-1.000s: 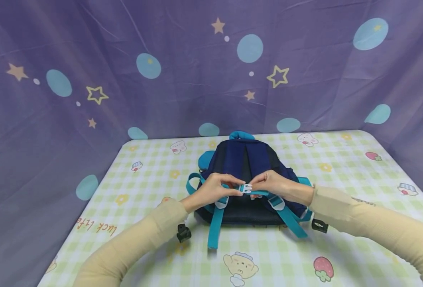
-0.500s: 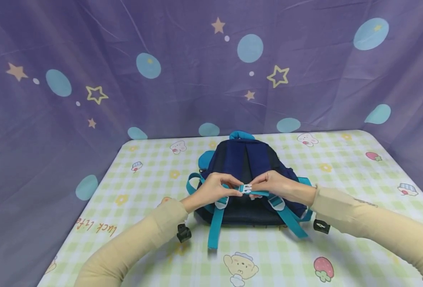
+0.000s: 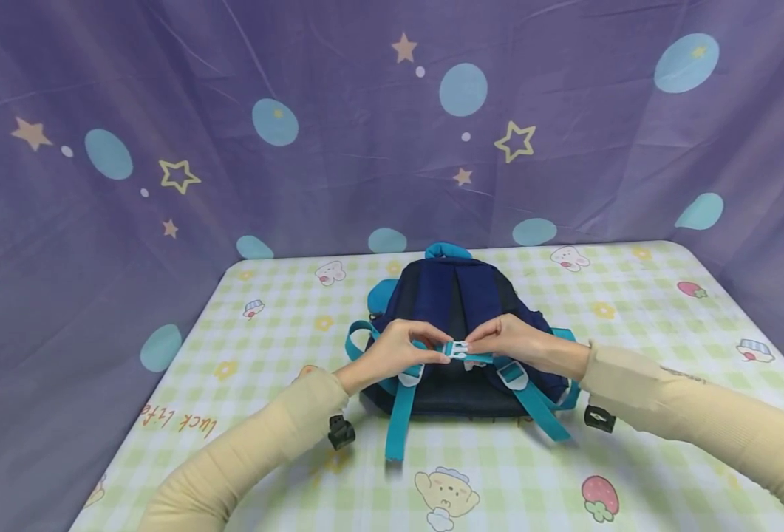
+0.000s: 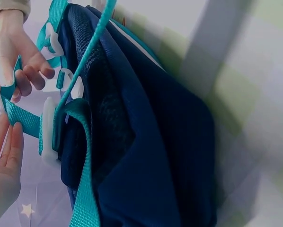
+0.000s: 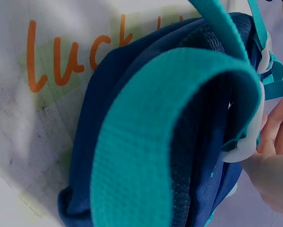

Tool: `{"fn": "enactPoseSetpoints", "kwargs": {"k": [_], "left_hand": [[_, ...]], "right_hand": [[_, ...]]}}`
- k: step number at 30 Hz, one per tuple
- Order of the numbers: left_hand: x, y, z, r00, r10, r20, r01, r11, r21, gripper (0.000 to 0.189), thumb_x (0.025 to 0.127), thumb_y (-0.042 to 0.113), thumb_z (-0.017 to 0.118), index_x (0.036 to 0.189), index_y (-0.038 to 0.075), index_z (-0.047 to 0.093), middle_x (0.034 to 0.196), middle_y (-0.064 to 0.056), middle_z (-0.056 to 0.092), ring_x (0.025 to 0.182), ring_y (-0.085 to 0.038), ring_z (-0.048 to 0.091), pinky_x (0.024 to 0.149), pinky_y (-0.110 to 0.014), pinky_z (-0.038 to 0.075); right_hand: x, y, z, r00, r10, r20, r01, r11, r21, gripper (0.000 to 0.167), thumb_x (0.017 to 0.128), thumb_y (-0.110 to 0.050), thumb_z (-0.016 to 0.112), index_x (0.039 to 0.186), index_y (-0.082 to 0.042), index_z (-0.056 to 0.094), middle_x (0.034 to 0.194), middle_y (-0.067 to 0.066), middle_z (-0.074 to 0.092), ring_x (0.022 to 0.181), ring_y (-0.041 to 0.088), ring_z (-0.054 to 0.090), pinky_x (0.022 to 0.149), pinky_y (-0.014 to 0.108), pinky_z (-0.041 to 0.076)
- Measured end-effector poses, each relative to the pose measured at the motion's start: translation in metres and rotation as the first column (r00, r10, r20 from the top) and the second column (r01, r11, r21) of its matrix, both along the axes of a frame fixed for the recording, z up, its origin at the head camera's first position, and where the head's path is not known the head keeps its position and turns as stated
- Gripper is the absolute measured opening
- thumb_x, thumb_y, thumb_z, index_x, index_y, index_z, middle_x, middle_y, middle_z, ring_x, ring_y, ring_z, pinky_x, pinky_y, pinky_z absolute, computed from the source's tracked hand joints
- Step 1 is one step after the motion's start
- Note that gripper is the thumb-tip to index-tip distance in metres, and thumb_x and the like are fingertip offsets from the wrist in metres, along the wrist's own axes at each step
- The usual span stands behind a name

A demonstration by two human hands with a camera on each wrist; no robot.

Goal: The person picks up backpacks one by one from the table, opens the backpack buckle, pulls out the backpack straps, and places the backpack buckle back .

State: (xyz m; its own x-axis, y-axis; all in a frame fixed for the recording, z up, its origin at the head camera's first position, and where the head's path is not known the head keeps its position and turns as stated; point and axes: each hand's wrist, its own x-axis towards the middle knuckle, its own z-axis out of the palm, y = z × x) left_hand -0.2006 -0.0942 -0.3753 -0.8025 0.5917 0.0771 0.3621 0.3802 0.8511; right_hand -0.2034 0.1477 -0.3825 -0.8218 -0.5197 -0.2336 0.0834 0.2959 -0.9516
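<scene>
A navy and black backpack [image 3: 454, 295] lies on the table with its straps toward me. Over its lower middle is a white side-release buckle [image 3: 458, 350] on a teal chest strap [image 3: 481, 359], its two halves together. My left hand [image 3: 398, 353] pinches the buckle's left end between thumb and forefinger. From the other side, the thumb and forefinger of my right hand [image 3: 521, 343] pinch its right end. In the left wrist view, the teal strap [image 4: 25, 118] runs from my left hand [image 4: 4, 172] to a white adjuster [image 4: 49, 132]. The buckle is mostly cut off there.
Two loose teal strap ends, one on the left [image 3: 398, 428] and one on the right [image 3: 543, 414], hang onto the checked tablecloth [image 3: 285, 480]. A teal carry loop [image 3: 448, 250] tops the backpack. Behind the table hangs a purple curtain [image 3: 358, 111].
My right hand has shifted very slightly to the right, and more of the buckle's right end shows. My left hand and the backpack stay where they were.
</scene>
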Motion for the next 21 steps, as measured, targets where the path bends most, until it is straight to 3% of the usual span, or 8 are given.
{"fn": "enactPoseSetpoints", "kwargs": {"k": [7, 14, 21], "left_hand": [[-0.0005, -0.0010, -0.0003, 1.000, -0.009, 0.002, 0.009, 1.000, 0.022, 0.026, 0.084, 0.011, 0.078, 0.109, 0.004, 0.074, 0.100, -0.006, 0.071, 0.084, -0.010, 0.063, 0.072, -0.028, 0.055], [-0.0005, -0.0026, -0.0002, 0.999, -0.013, 0.046, 0.010, 0.998, 0.064, 0.027, 0.085, 0.009, 0.076, 0.111, 0.002, 0.073, 0.104, -0.008, 0.070, 0.087, -0.013, 0.065, 0.073, -0.029, 0.055], [-0.0009, -0.0024, -0.0014, 0.998, -0.034, 0.049, 0.029, 0.994, 0.103, 0.027, 0.086, 0.006, 0.074, 0.112, -0.002, 0.071, 0.105, -0.012, 0.069, 0.088, -0.016, 0.067, 0.074, -0.030, 0.056]], "right_hand": [[0.0003, 0.0002, 0.0003, 1.000, 0.001, 0.011, -0.001, 1.000, -0.020, 0.026, 0.094, -0.014, 0.065, 0.109, 0.006, 0.070, 0.094, 0.017, 0.072, 0.090, 0.027, 0.067, 0.083, 0.036, 0.053], [0.0002, 0.0026, -0.0006, 1.000, 0.020, 0.017, -0.019, 0.999, -0.048, 0.024, 0.095, -0.018, 0.065, 0.107, 0.002, 0.071, 0.088, 0.012, 0.070, 0.082, 0.023, 0.063, 0.079, 0.035, 0.052], [-0.0013, -0.0023, -0.0019, 0.998, -0.010, 0.059, 0.015, 0.997, -0.070, 0.021, 0.095, -0.015, 0.064, 0.106, 0.002, 0.071, 0.085, 0.006, 0.068, 0.077, 0.018, 0.060, 0.073, 0.031, 0.050]]}}
